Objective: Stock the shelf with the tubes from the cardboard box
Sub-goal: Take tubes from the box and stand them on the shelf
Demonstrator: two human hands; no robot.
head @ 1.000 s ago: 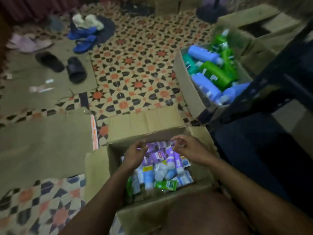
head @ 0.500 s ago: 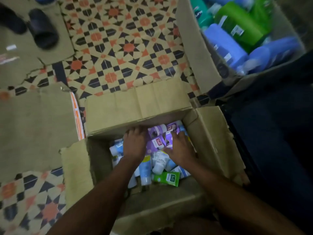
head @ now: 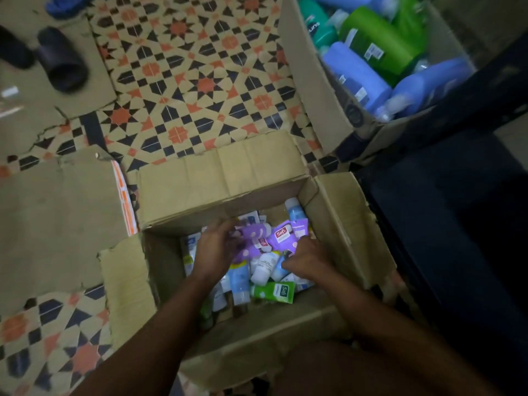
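Both left hand (head: 215, 248) and right hand (head: 310, 260) grip tubes (head: 281, 237) in cardboard box (head: 223, 181) on patterned tiles (head: 200, 81).

A single wide-angle camera worn on the head looks steeply down from close above into an open cardboard box (head: 217, 178) on the tiled floor (head: 200, 81). Both forearms (head: 148, 338) enter from the bottom edge, and a second box (head: 314, 90) is cut off at the upper right.

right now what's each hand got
Left hand: grips purple tubes in the cardboard box.
Right hand: in the box too, grip cannot be told.
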